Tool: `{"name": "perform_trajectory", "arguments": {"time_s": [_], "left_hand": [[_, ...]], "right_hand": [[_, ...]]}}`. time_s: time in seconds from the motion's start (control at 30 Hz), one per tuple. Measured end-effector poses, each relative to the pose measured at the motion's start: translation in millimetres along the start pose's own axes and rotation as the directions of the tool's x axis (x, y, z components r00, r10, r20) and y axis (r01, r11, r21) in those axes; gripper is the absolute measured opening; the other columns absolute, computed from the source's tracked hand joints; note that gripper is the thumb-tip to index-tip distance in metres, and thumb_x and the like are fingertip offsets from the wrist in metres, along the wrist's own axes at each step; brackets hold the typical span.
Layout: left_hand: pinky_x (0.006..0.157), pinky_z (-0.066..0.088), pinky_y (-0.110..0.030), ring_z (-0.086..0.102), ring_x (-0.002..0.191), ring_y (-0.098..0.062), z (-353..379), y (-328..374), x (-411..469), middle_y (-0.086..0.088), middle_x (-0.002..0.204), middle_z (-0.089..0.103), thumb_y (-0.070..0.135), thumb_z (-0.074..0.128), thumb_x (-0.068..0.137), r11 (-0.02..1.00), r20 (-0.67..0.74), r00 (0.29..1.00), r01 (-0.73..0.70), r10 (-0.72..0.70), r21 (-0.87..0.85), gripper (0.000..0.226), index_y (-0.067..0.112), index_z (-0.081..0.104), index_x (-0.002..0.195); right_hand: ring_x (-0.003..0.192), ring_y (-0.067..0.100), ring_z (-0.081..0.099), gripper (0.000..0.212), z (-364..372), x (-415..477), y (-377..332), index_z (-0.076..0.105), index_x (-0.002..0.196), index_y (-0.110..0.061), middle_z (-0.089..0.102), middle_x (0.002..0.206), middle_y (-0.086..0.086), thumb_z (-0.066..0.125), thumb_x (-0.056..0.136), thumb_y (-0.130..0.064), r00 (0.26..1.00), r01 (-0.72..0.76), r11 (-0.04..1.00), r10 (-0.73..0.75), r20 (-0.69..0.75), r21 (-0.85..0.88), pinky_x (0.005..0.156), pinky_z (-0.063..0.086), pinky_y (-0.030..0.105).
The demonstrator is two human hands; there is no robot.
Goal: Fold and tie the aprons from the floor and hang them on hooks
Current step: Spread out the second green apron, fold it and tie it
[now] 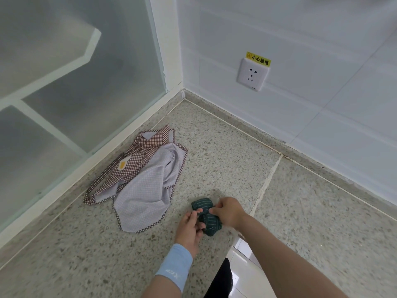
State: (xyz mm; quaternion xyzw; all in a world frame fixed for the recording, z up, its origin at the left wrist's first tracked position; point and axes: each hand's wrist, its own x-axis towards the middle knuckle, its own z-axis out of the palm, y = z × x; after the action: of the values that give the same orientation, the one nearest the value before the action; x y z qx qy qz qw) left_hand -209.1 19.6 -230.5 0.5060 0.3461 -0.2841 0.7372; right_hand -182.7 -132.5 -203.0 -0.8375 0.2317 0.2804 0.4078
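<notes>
A dark green striped apron [211, 220] lies rolled into a tight bundle on the speckled floor. My left hand [190, 230] grips its near left side, fingers curled onto the cloth. My right hand [228, 211] pinches the bundle's middle from the right. Both hands touch each other over the roll. A second apron [141, 179], brown-checked with a pale lining and a yellow patch, lies crumpled and unfolded on the floor to the left, apart from my hands.
A frosted glass partition [75, 82] with a white frame runs along the left. White tiled wall at the right carries a socket [253, 74] under a yellow warning label. A raised stone ledge [322, 201] borders the wall. My dark trouser leg [221, 278] shows at the bottom.
</notes>
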Motion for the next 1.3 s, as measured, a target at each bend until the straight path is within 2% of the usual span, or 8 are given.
{"name": "perform_trajectory", "arguments": {"time_s": [0.4,0.53,0.63,0.73,0.83,0.93,1.07,1.3], "left_hand": [[0.032,0.024,-0.016,0.032,0.034,-0.006,1.5,11.5,16.9,0.002,0.046,0.042,0.032,0.043,0.104,0.956,-0.007,0.982,0.184,-0.190,-0.228,0.032,0.015,0.062,0.084],[0.047,0.038,-0.022,0.050,0.052,-0.013,-3.9,23.1,11.7,-0.004,0.061,0.056,0.028,0.053,0.100,0.987,-0.029,0.999,-0.016,0.021,0.161,0.027,0.010,0.070,0.089],[0.071,0.049,-0.026,0.063,0.082,-0.013,-10.6,32.8,4.9,0.000,0.093,0.068,0.031,0.061,0.093,0.838,-0.023,0.958,-0.239,0.286,0.491,0.018,0.015,0.066,0.101],[0.078,0.049,-0.021,0.061,0.099,-0.004,-13.2,35.6,-1.8,0.008,0.111,0.062,0.025,0.076,0.080,0.793,0.104,0.973,-0.230,0.208,0.565,0.042,0.022,0.055,0.116],[0.086,0.050,-0.021,0.062,0.103,-0.004,-10.9,30.1,-4.7,0.010,0.117,0.061,0.029,0.084,0.066,0.652,0.193,0.971,-0.237,0.140,0.720,0.071,0.025,0.046,0.127],[0.075,0.045,-0.010,0.059,0.100,-0.005,1.3,26.4,-15.4,0.014,0.110,0.054,0.018,0.083,0.071,0.543,0.253,0.946,-0.322,0.201,0.775,0.072,0.024,0.042,0.130],[0.062,0.043,-0.003,0.050,0.087,0.008,25.9,28.8,-35.7,0.022,0.099,0.046,0.005,0.079,0.074,0.499,0.312,0.901,-0.428,0.302,0.753,0.063,0.029,0.041,0.118],[0.105,0.045,-0.031,0.055,0.119,-0.014,71.8,53.1,-79.1,0.008,0.130,0.054,0.010,0.077,0.076,0.517,0.463,0.870,-0.479,0.170,0.710,0.068,0.023,0.049,0.136]], "right_hand": [[0.064,0.025,0.060,0.031,15.6,6.0,-0.4,0.059,0.070,-0.008,0.062,0.070,0.012,0.072,0.087,-0.030,0.995,-0.068,0.992,0.076,-0.065,0.111,0.067,0.058,0.045],[0.076,0.030,0.071,0.029,13.2,4.1,4.0,0.067,0.084,-0.005,0.072,0.080,0.013,0.075,0.085,-0.034,0.993,-0.087,0.976,0.102,-0.062,0.199,0.067,0.061,0.048],[0.080,0.021,0.068,0.030,12.8,-0.1,4.8,0.068,0.085,-0.016,0.071,0.084,0.001,0.070,0.083,-0.046,0.996,-0.034,0.999,0.034,-0.087,0.005,0.077,0.059,0.041],[0.124,0.021,0.050,0.047,13.1,-8.5,6.0,0.057,0.130,-0.029,0.054,0.134,-0.002,0.059,0.087,-0.046,0.969,0.091,0.935,-0.162,-0.185,-0.342,0.103,0.044,0.038],[0.145,0.026,0.027,0.065,9.9,-11.9,2.1,0.033,0.152,-0.033,0.022,0.162,0.000,0.049,0.092,-0.016,0.953,0.272,0.876,-0.302,-0.012,-0.398,0.117,0.026,0.039],[0.146,0.024,0.029,0.071,11.4,-16.3,3.3,0.037,0.151,-0.034,0.023,0.161,-0.001,0.041,0.089,-0.002,0.963,0.249,0.952,-0.224,0.152,-0.177,0.117,0.026,0.029],[0.131,0.016,0.043,0.068,1.0,-33.6,11.0,0.048,0.144,-0.032,0.039,0.143,-0.005,0.040,0.085,0.000,0.967,0.254,0.967,-0.254,0.016,-0.005,0.110,0.032,0.022],[0.117,0.016,0.049,0.053,-71.1,-88.5,28.3,0.053,0.138,-0.034,0.046,0.123,-0.003,0.047,0.091,-0.010,0.919,0.329,0.944,-0.319,-0.233,0.007,0.103,0.038,0.022]]}}
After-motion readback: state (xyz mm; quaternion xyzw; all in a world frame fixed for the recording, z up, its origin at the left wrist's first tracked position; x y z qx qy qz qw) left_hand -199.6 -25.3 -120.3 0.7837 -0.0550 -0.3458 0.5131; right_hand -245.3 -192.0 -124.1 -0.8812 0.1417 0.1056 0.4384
